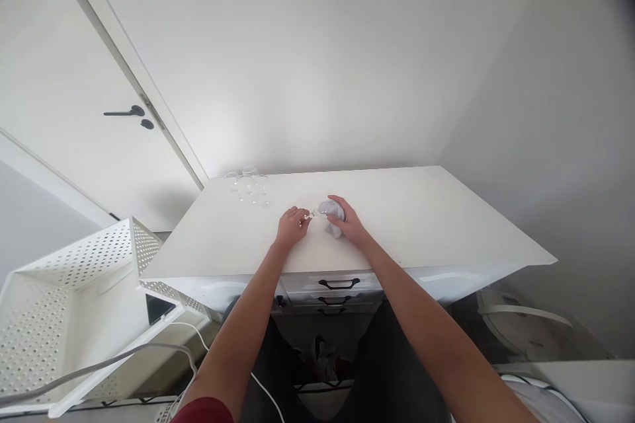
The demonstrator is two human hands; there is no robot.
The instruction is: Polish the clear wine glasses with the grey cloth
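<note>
On the white table (421, 225) my two hands meet near the middle. My left hand (292, 225) is closed in a pinch on the stem or foot of a small clear glass (321, 211) that lies sideways. My right hand (347, 219) is wrapped round the bowl of that glass with a grey cloth (335, 230) under the fingers. Several more small stemmed glasses (248, 186) stand upright in a cluster at the table's far left corner.
A white perforated metal cart (74, 291) stands at the left, with a white cable (188, 344) trailing past it. Drawers with black handles (338, 284) sit under the table's front edge. A door with a black handle (124, 112) is at the far left.
</note>
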